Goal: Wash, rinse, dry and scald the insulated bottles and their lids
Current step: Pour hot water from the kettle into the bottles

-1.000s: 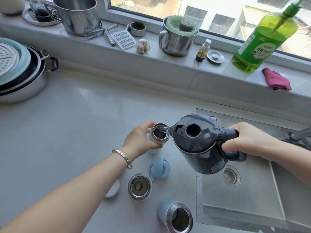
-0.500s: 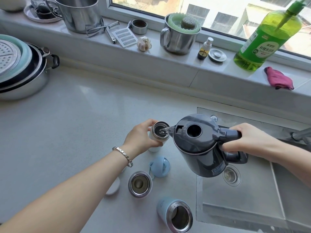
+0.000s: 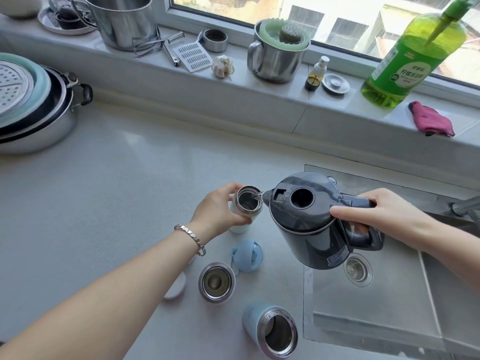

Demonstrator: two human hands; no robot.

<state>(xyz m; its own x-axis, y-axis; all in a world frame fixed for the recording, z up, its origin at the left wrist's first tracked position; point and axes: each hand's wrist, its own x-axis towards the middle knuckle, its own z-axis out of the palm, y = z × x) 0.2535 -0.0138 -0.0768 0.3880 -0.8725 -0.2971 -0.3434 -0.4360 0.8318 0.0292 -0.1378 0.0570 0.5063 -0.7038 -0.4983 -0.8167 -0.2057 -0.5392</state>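
The left hand (image 3: pixel 217 213) grips a white insulated bottle (image 3: pixel 245 210); the right hand (image 3: pixel 387 214) clasps the tilted dark-grey electric kettle (image 3: pixel 311 224), spout over its mouth.

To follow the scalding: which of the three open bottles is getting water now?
The white bottle gripped by the left hand: the kettle pours into its mouth. The blue bottle and the middle bottle, beside the blue lid, stand untouched.
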